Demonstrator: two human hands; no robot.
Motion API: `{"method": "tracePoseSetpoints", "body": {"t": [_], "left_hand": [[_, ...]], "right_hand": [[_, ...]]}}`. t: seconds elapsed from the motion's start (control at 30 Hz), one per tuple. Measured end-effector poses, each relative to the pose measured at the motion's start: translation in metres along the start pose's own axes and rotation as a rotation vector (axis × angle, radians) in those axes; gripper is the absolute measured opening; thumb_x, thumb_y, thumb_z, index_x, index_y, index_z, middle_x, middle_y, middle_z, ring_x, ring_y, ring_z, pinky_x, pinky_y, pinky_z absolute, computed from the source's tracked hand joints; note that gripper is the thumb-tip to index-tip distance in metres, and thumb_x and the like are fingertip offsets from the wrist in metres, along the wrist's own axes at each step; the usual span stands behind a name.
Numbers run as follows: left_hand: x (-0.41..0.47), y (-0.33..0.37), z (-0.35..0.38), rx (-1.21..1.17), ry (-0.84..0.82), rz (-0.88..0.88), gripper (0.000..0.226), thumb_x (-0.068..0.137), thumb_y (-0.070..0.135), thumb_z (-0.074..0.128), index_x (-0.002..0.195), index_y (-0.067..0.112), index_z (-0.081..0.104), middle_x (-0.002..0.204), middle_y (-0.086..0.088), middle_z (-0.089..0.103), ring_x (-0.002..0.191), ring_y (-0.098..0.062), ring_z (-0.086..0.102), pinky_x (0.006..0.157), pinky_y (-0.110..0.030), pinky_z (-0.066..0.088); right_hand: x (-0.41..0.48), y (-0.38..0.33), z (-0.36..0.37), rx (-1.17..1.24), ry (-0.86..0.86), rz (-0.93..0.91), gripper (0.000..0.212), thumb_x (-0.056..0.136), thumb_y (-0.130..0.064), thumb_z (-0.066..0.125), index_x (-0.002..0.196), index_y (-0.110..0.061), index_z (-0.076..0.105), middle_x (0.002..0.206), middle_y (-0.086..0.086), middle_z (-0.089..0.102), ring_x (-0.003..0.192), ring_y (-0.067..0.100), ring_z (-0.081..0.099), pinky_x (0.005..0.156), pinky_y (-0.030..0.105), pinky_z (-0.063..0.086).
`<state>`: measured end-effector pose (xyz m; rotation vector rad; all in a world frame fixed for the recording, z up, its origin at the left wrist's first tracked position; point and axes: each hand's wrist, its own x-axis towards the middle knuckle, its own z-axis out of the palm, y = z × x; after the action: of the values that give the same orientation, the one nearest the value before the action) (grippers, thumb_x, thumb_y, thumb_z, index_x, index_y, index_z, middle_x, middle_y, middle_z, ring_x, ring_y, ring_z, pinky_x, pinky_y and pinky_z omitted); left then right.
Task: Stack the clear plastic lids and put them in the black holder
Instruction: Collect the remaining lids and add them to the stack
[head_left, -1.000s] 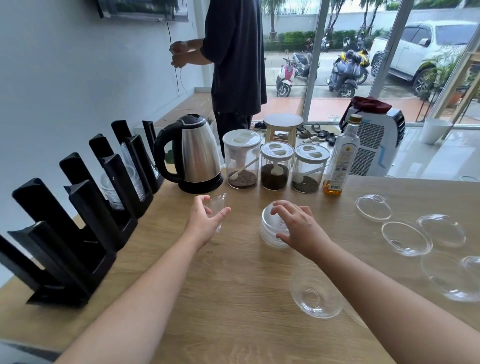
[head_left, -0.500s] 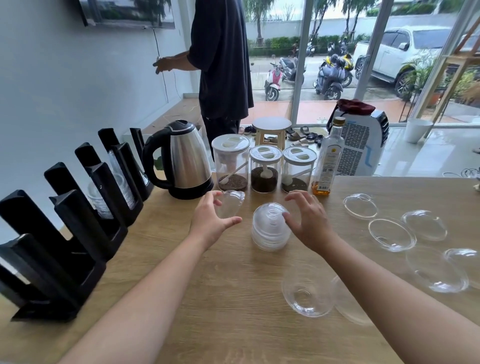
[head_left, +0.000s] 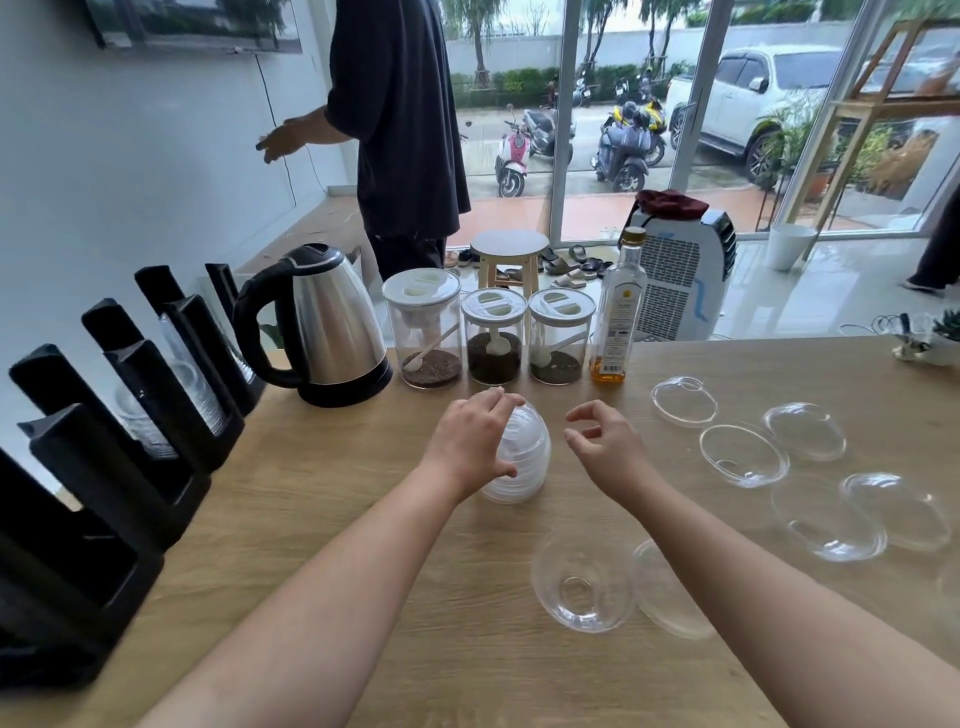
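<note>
Clear plastic lid stack (head_left: 519, 462) stands on desk (head_left: 311, 519), left hand (head_left: 467, 441) fingers curled round it; right hand (head_left: 605, 447) hovers beside, loosely curled, empty. Risk: slick tall stack likely tips or un-nests under one-sided grip; black holder (head_left: 171, 374) sits well apart, left.

clear glossy plastic lids (head_left: 519, 457), matt wood table (head_left: 322, 493)
</note>
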<state>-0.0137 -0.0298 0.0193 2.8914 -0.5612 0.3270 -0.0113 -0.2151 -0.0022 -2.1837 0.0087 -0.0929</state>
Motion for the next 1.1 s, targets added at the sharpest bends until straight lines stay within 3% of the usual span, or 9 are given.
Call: {"method": "tracePoseSetpoints", "body": {"t": [0.1,0.23,0.3,0.43,0.6,0.9,1.1], "left_hand": [[0.0,0.0,0.006,-0.026,-0.002,0.007,0.084,0.066,0.034,0.08,0.138,0.023,0.038,0.14,0.003,0.043,0.136,-0.012,0.034,0.106,-0.028,0.028],[-0.002,-0.002,0.012,-0.101,-0.007,-0.009,0.088,0.062,0.035,0.083,0.137,0.026,0.038,0.142,0.004,0.035,0.125,-0.017,0.044,0.104,-0.03,0.034],[-0.005,-0.005,0.016,-0.166,-0.01,-0.045,0.096,0.058,0.038,0.085,0.139,0.027,0.035,0.149,0.004,0.026,0.132,-0.018,0.038,0.109,-0.035,0.034],[-0.016,-0.015,0.024,-0.512,-0.01,-0.274,0.105,0.052,0.041,0.088,0.139,0.029,0.031,0.148,0.003,0.028,0.133,-0.018,0.038,0.11,-0.039,0.036],[-0.022,-0.022,0.03,-0.807,-0.104,-0.457,0.099,0.063,0.039,0.084,0.143,0.032,0.027,0.149,-0.001,0.033,0.124,-0.018,0.05,0.102,-0.037,0.045],[-0.017,-0.024,0.029,-0.893,-0.14,-0.504,0.085,0.074,0.036,0.076,0.145,0.025,0.031,0.149,0.0,0.039,0.126,-0.018,0.05,0.094,-0.025,0.041],[-0.016,-0.025,0.031,-0.895,-0.16,-0.51,0.088,0.073,0.039,0.077,0.146,0.024,0.03,0.148,0.0,0.04,0.125,-0.017,0.05,0.097,-0.028,0.042]], "right_hand": [[0.002,0.002,0.006,0.074,-0.069,0.049,0.018,0.089,-0.028,0.06,0.106,-0.024,0.058,0.116,-0.001,0.059,0.099,0.015,0.058,0.081,0.034,0.051],[0.007,0.004,0.011,0.23,-0.139,0.15,0.036,0.09,-0.031,0.06,0.124,-0.023,0.052,0.133,0.002,0.053,0.117,0.019,0.054,0.1,0.043,0.047],[0.011,0.005,0.013,0.279,-0.163,0.189,0.042,0.091,-0.031,0.058,0.131,-0.022,0.048,0.138,0.006,0.05,0.123,0.021,0.051,0.102,0.046,0.045],[0.014,0.004,0.016,0.351,-0.229,0.244,0.047,0.095,-0.03,0.051,0.14,-0.02,0.041,0.141,0.006,0.048,0.121,0.022,0.051,0.087,0.035,0.049],[0.016,0.002,0.02,0.376,-0.309,0.306,0.046,0.097,-0.034,0.048,0.142,-0.025,0.04,0.143,0.005,0.046,0.114,0.027,0.054,0.082,0.037,0.053],[0.017,-0.004,0.02,0.308,-0.379,0.286,0.043,0.097,-0.041,0.044,0.14,-0.037,0.041,0.144,-0.001,0.045,0.109,0.026,0.056,0.078,0.04,0.055],[0.015,-0.006,0.021,0.262,-0.378,0.27,0.04,0.098,-0.043,0.04,0.137,-0.039,0.044,0.139,-0.003,0.049,0.106,0.024,0.058,0.075,0.036,0.055]]}}
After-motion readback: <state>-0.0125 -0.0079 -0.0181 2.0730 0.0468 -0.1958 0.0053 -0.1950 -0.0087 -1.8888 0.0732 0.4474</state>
